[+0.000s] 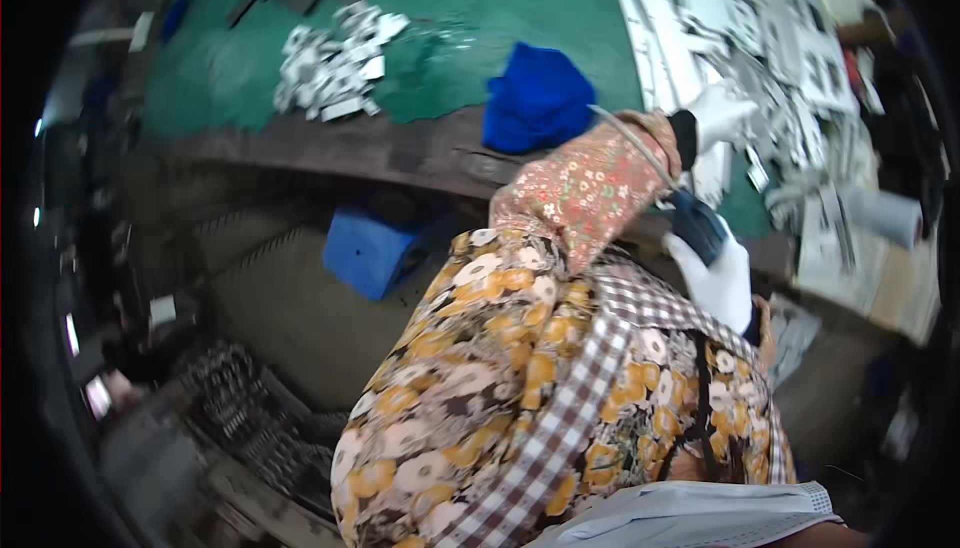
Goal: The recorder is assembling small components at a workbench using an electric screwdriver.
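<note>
Dark-handled tool point(698, 228) lies gripped in right hand point(720, 280), left hand point(718, 115) extended beyond.

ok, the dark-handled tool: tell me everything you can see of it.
The tool has a bluish-black handle and a long, thin, greyish shaft that looks like metal and slightly curved, though the lens may add bend. The white-gloved right grip holds the handle, hiding part of it. The shaft slants up and left in front of the flowered left sleeve, its end near the blue cloth; whether it touches either is unclear.
</note>
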The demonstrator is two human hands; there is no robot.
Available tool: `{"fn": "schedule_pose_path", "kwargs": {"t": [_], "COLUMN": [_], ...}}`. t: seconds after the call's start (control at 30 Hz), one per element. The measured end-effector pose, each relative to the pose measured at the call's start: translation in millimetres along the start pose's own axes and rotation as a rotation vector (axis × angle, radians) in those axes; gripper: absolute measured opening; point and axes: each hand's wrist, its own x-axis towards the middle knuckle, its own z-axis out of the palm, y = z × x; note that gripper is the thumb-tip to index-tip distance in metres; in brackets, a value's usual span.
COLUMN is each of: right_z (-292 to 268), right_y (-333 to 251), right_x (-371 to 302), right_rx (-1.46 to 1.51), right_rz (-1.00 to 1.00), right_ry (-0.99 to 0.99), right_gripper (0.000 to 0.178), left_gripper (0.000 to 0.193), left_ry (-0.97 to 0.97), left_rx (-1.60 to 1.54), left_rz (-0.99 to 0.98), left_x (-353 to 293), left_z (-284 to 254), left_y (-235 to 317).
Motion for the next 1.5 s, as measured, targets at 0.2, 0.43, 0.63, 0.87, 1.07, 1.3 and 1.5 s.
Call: {"fn": "schedule_pose_path", "kwargs": {"t": [0.2,0.43,0.63,0.87,1.07,1.3,1.5], "right_z": [4.0,28.4,55.5,81.0,105.5,173.5,217.5], "right_y": [21.3,0.0,-5.1,-13.7,-25.2,-38.3,-63.4], "right_x": [20.3,43.4,49.1,50.0,43.5,50.3,-3.5], "right_rx": [-0.012,-0.215,-0.261,-0.416,-0.457,-0.544,-0.637], "right_rz": [0.130,-0.021,-0.083,-0.109,-0.151,-0.562,-0.899], "right_ry": [-0.024,-0.185,-0.190,-0.230,-0.271,-0.864,-1.244], "right_gripper": [0.030,0.030,0.032,0.032,0.027,0.029,0.022], "left_gripper": [0.033,0.039,0.019,0.035,0.018,0.041,0.044], "left_ry": [0.917,1.548,0.614,0.423,1.148,1.409,1.711], "left_rx": [1.177,1.426,2.220,2.180,-0.062,-0.660,-0.726], "left_rz": [-0.228,-0.649,-0.210,-0.729,-0.256,-0.335,0.040], "left_x": [-79.8,-231.0,-287.6,-273.2,-297.1,-450.7,-528.0], "left_z": [-50.9,-157.4,-194.6,-185.3,-143.9,-49.0,113.4], "left_y": [177.8,335.0,354.7,358.1,348.1,318.8,320.0]}}
